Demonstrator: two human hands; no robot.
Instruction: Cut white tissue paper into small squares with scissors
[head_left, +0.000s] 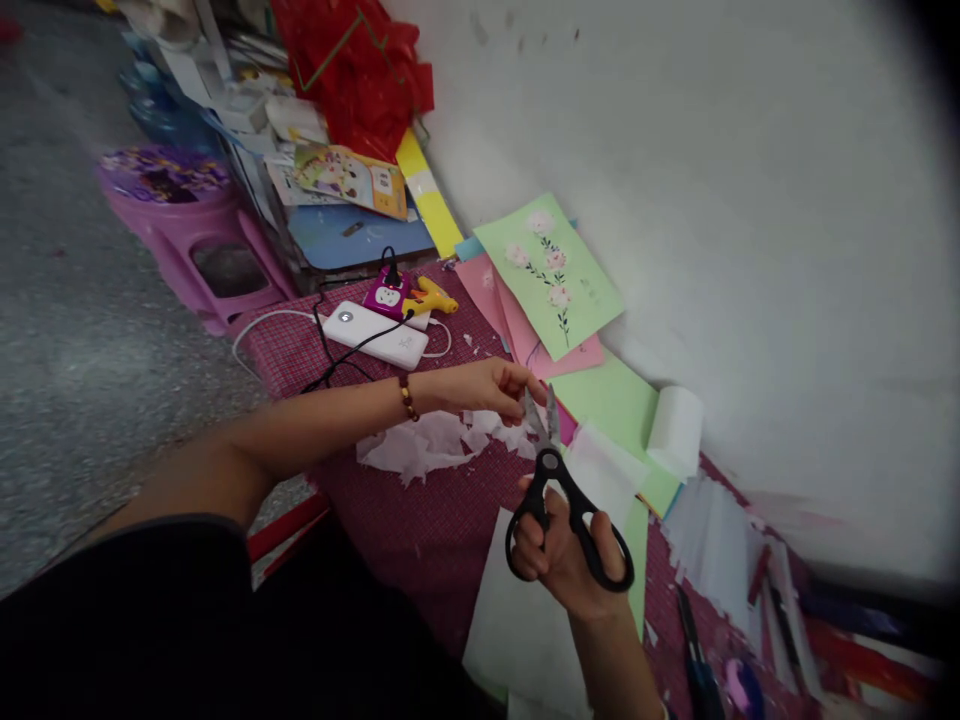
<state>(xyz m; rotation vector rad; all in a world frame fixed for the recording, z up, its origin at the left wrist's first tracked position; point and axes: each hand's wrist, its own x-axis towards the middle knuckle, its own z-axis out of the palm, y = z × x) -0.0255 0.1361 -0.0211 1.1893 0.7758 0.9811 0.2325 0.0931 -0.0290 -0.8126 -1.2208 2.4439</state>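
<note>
The right hand point(570, 565) grips one pair of scissors point(551, 470), blades parted. The left hand's point(501, 388) fingers curl beside two blades.

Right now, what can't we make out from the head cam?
- Anything pinched in the left hand: head view, curled fingers hide it.
- Most of the pink paper sheets: head view, under the pale green sheet with painted flowers.
- Pale marks on the white rectangular power bank: head view, too small.
- Lower end of the dark long-handled tool: head view, cut off by bottom edge.
</note>
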